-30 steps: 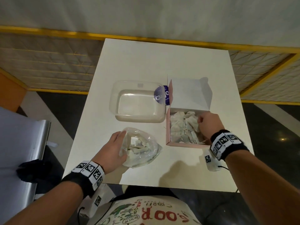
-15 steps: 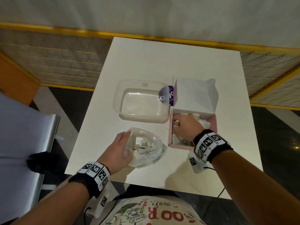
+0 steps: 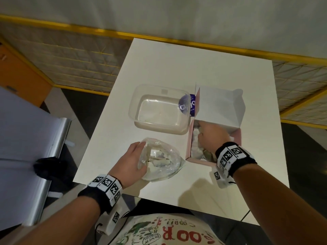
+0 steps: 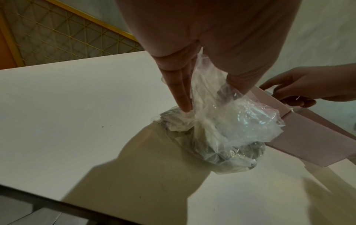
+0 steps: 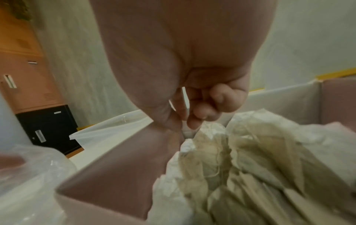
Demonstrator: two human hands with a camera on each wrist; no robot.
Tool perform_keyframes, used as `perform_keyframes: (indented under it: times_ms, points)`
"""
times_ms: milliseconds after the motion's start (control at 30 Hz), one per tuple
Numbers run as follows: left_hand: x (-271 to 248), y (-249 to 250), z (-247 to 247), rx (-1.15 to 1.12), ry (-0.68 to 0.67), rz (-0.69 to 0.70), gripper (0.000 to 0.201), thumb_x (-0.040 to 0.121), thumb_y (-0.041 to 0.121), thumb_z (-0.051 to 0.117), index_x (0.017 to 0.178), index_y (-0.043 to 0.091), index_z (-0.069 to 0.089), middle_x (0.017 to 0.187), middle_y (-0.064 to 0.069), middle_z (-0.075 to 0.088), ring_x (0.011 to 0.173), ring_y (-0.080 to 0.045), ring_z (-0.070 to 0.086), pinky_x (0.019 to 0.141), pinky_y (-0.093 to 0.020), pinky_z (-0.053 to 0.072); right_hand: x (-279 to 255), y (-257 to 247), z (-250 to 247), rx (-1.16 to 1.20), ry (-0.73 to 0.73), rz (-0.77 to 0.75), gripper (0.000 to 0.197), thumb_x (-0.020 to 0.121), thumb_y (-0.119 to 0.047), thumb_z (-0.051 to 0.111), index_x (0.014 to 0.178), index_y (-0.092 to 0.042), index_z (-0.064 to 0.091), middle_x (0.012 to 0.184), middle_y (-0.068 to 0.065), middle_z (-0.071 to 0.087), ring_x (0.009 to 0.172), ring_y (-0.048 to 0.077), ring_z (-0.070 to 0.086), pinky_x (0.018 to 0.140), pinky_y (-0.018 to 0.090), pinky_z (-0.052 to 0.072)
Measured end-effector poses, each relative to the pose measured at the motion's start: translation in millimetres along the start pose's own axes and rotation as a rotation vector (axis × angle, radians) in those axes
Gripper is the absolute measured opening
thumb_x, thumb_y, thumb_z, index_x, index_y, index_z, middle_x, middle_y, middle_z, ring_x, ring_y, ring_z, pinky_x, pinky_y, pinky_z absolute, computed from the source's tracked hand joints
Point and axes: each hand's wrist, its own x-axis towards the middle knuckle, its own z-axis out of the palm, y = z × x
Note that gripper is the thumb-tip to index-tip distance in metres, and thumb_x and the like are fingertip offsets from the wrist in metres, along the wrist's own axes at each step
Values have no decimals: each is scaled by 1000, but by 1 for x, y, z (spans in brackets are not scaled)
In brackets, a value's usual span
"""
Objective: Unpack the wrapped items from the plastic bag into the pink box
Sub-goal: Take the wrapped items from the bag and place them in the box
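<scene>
The clear plastic bag lies on the white table with a few pale wrapped items inside. My left hand holds its left rim, the film caught between straight fingers and thumb. To its right stands the pink box, lid up, filled with crumpled wrapped items. My right hand is down in the box's far left corner. Its curled fingertips pinch a small white wrapped item against the pink wall.
An empty clear plastic tub sits behind the bag, touching the box's left side, with a blue label between them. The raised white lid stands behind the box. The table's near edge runs just below the bag.
My right hand has moved from the near right side of the box across to its far left corner. My left hand stays on the bag.
</scene>
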Motion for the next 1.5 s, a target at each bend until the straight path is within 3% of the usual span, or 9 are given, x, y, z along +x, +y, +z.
perform_keyframes:
  times_ms: [233, 367, 467, 633, 733, 867, 1167, 1333, 1500]
  points:
    - [0, 4, -4, 9, -6, -1, 78, 91, 28, 63, 157, 24, 21, 156, 9, 23, 129, -17, 50, 106, -27, 41, -1, 5, 14, -64, -267, -72, 33, 88, -11, 49, 118, -18, 61, 124, 11, 63, 110, 31, 61, 89, 34, 47]
    - [2, 3, -4, -4, -7, -1, 79, 92, 27, 62, 158, 23, 19, 156, 9, 22, 130, -17, 49, 108, -28, 40, -11, 0, -5, -24, 1, -41, 17, 90, -15, 49, 100, -19, 62, 98, 2, 68, 87, 27, 63, 74, 35, 52]
    - [5, 2, -1, -8, -4, 6, 78, 92, 27, 62, 157, 23, 19, 156, 9, 21, 130, -17, 49, 109, -29, 41, -22, -31, -23, 100, 192, -275, 12, 89, -17, 50, 90, -14, 62, 84, 1, 64, 74, 26, 61, 66, 38, 52]
    - [7, 2, 0, -18, 15, 49, 76, 91, 22, 63, 156, 19, 24, 154, 6, 26, 130, -17, 49, 107, -26, 39, -45, -108, 3, 80, -108, -670, 13, 88, -11, 55, 95, -10, 65, 89, 7, 61, 79, 29, 62, 69, 40, 52]
    - [9, 1, -3, 1, 12, 62, 77, 91, 22, 65, 156, 18, 26, 154, 5, 27, 130, -16, 48, 105, -20, 35, -48, -127, 30, -60, -300, -579, 24, 91, -7, 56, 115, -3, 62, 107, 16, 65, 97, 34, 64, 79, 35, 46]
    - [7, -3, -9, 15, -22, 80, 77, 91, 24, 64, 156, 22, 24, 153, 6, 26, 126, -19, 52, 104, -26, 42, -46, -127, 42, -180, -397, -538, 17, 93, -1, 53, 105, -2, 64, 105, 17, 65, 96, 35, 64, 73, 32, 39]
    - [11, -13, -16, -16, -46, 75, 77, 90, 23, 63, 156, 21, 24, 154, 8, 25, 123, -18, 54, 103, -29, 44, -48, -119, -3, 696, -301, -313, 11, 89, -22, 71, 90, -14, 77, 81, -6, 71, 70, 2, 60, 68, 21, 49]
    - [15, -14, -18, -23, -59, 86, 77, 89, 25, 64, 155, 23, 25, 151, 10, 27, 120, -16, 54, 103, -31, 45, -58, -120, -45, 845, -355, -272, 16, 90, -24, 73, 90, -8, 75, 83, 16, 71, 66, 16, 60, 60, 34, 55]
    - [19, -12, -19, -16, -73, 93, 77, 89, 25, 63, 156, 24, 24, 152, 11, 25, 122, -16, 54, 103, -27, 43, -71, -112, -98, 994, -275, -228, 14, 90, -17, 73, 92, -4, 75, 68, -6, 64, 61, 5, 56, 56, 22, 48]
